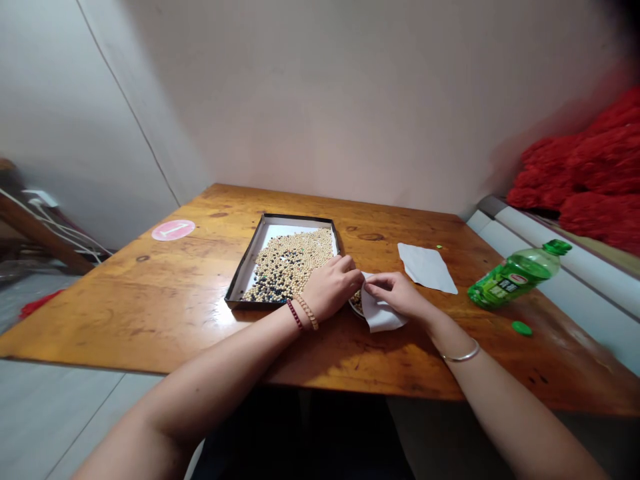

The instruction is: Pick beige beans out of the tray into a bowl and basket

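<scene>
My left hand (333, 288) and my right hand (395, 295) meet over a folded white paper (381, 313) at the table's near side. Both pinch its upper edge, though my left fingertips are partly hidden. Under the paper's left side is a small round bowl (356, 305) holding some dark and pale beans. My left hand rests next to the near right corner of a dark metal baking tray (250, 267). The tray is lined with white paper and holds a heap of pale soybeans mixed with black beans (287, 265).
A wooden table (125, 317) bears a second white paper sheet (427, 268), a green plastic bottle (515, 275) lying on its side, a green bottle cap (521, 328) and a pink round sticker (173, 230). Red fabric (585, 173) lies to the right; walls stand behind.
</scene>
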